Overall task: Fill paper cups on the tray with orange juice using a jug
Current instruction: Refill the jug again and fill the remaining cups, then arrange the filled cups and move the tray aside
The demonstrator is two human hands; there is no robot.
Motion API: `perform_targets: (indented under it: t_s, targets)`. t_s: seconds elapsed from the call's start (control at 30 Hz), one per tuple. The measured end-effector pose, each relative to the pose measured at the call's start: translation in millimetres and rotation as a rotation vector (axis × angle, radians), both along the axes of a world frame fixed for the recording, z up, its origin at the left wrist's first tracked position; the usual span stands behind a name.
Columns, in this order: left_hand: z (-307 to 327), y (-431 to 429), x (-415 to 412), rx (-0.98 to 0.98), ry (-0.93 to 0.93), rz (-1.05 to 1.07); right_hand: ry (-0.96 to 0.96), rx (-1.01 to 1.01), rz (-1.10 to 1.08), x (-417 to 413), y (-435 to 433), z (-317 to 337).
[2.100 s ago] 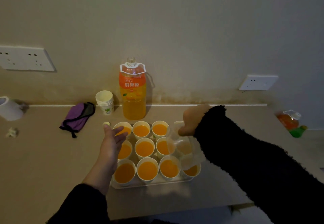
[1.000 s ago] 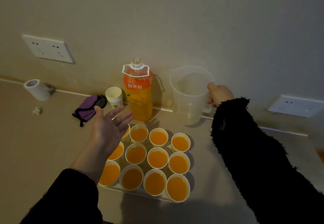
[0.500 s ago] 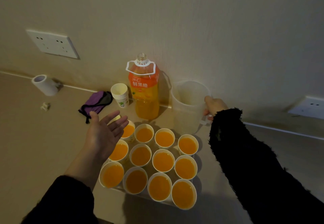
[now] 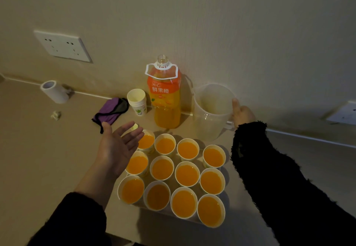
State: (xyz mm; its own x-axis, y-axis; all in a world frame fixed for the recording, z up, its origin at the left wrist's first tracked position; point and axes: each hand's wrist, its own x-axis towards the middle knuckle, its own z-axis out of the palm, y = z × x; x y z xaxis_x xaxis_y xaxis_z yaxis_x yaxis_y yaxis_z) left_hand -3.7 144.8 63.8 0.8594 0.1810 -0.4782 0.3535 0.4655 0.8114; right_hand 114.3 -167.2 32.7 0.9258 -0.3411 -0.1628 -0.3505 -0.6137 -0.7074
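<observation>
Several paper cups [image 4: 162, 168] full of orange juice stand in rows on a clear tray [image 4: 165, 214] on the counter. The clear plastic jug [image 4: 211, 110] stands empty and upright behind the tray's right corner, by the wall. My right hand [image 4: 242, 113] is beside the jug's handle, its thumb straight up along the jug's side and its fingers loose. My left hand [image 4: 117, 145] hovers palm up with straight fingers over the tray's far-left cups, holding nothing.
An uncapped orange juice bottle [image 4: 165, 99] stands left of the jug. Left of the bottle are a stack of empty cups [image 4: 137, 101], a purple pouch [image 4: 110, 110], a white roll [image 4: 54, 91] and a paper scrap [image 4: 55, 114]. Wall sockets [image 4: 62, 46] flank the scene.
My right hand took the jug off the tray, set it down by the wall next to the bottle and loosened its hold on the handle. My left hand stayed open above the cups.
</observation>
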Motion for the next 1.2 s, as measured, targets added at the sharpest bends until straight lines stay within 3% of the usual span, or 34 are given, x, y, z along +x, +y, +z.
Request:
perform_targets:
  t_s: [0.4, 0.6, 0.7, 0.87, 1.1, 1.2]
  targets:
    - [2.7, 10.2, -2.1, 0.020, 0.011, -0.054, -0.139, -0.035, -0.263, -6.3, 16.5, 17.2]
    - [-1.3, 23.0, -2.9, 0.198, 0.003, -0.105, -0.267, -0.015, -0.155, -42.9, 35.4, 53.8]
    - [-6.8, 33.1, -4.4, 0.270, 0.010, -0.127, -0.304, 0.096, -0.068, -79.3, 51.7, 63.3]
    - [-18.0, 44.0, -3.4, 0.417, -0.033, -0.205, -0.153, 0.040, -0.025, -119.6, 66.3, 48.0]
    - [-36.8, 37.7, 12.1, 0.998, -0.135, -0.371, 0.092, -0.224, 0.115, -110.9, 89.2, 1.1]
    - [-42.6, 32.3, 22.6, 1.131, -0.145, -0.464, 0.230, -0.364, 0.255, -92.6, 95.7, -11.0]
